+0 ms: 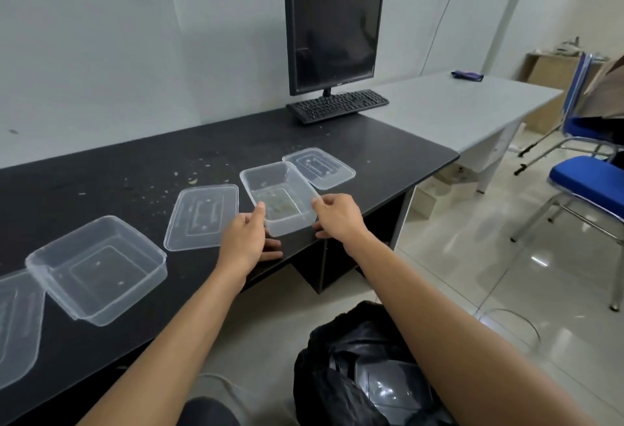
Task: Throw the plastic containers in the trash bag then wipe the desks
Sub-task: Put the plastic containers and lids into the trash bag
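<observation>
Left hand and right hand are on the same target, one at each near corner of the clear container. Each thumb is hooked over the rim and the fingers are tucked under the side wall. That's a two-sided pinch, likely chosen because thin plastic like this buckles when grabbed from one side. The tub sits at the near edge of the black worktop, its base apparently down on the surface, so I'd call this the moment just ahead of the lift.

Either side of it lie loose lids, one lid just to the left and a second lid touching its far right corner. Further left waits a bigger container, overlapping another clear piece that is cut off by the frame. All of that is yet to go.

The drop is short. The black trash bag stands open on the floor below the right forearm, with something clear glinting inside.

Crumbs are scattered across the black worktop, which explains the wiping to come. On the far right, a dark cloth rests on the grey worktop, well apart from the hands. The monitor and keyboard sit at the far edge.
</observation>
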